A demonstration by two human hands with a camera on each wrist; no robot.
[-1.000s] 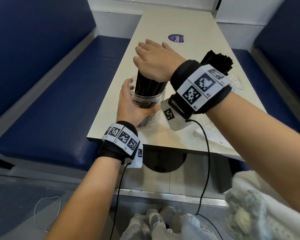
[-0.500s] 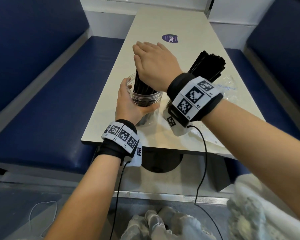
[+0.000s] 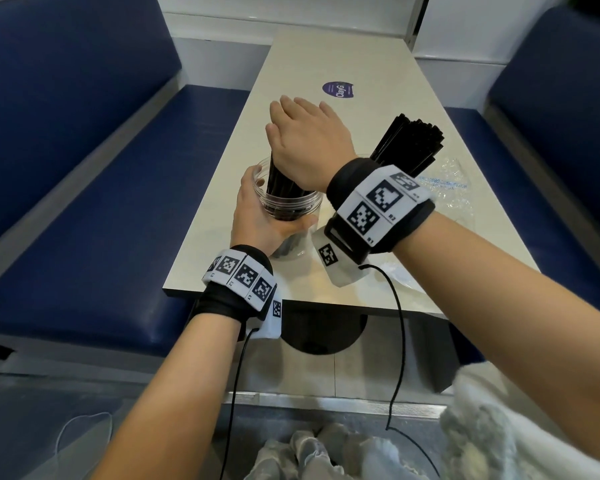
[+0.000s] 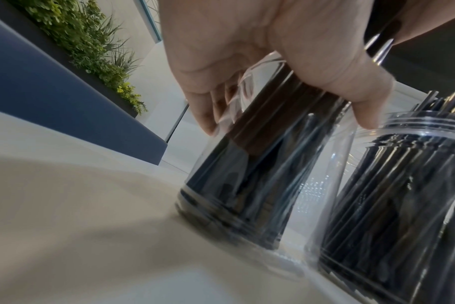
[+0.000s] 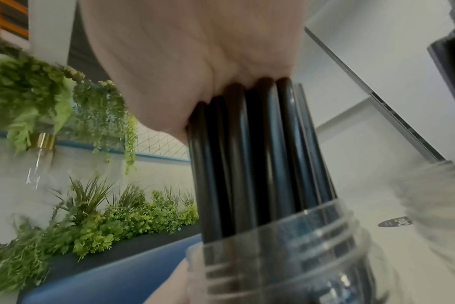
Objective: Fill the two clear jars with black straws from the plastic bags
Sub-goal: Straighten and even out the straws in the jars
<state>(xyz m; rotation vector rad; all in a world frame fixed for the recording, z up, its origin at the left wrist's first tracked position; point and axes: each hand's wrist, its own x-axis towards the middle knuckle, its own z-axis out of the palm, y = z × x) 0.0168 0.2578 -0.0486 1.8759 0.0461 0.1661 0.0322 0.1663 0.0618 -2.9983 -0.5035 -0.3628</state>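
Observation:
A clear jar [image 3: 291, 206] stands near the table's front left edge with a bunch of black straws [image 3: 281, 181] upright in it. My left hand [image 3: 257, 220] grips the jar from the near side, thumb and fingers curled round its wall [image 4: 247, 185]. My right hand [image 3: 305, 133] lies flat on the straw tops, fingers straight. In the right wrist view the palm [image 5: 195, 51] presses on the straw ends [image 5: 252, 154] above the jar's threaded rim [image 5: 286, 257]. A second jar [image 4: 403, 185] packed with straws [image 3: 409, 143] stands to the right, its body hidden behind my right wrist in the head view.
A crumpled clear plastic bag [image 3: 454, 188] lies at the table's right side, by the second jar. A purple round sticker [image 3: 338, 89] marks the table's far middle. Blue bench seats [image 3: 101, 202] flank the narrow table [image 3: 361, 57] on both sides.
My right hand has stayed on the straw tops and shifted slightly toward the far side, its fingers flatter. My left hand still holds the jar in the same place.

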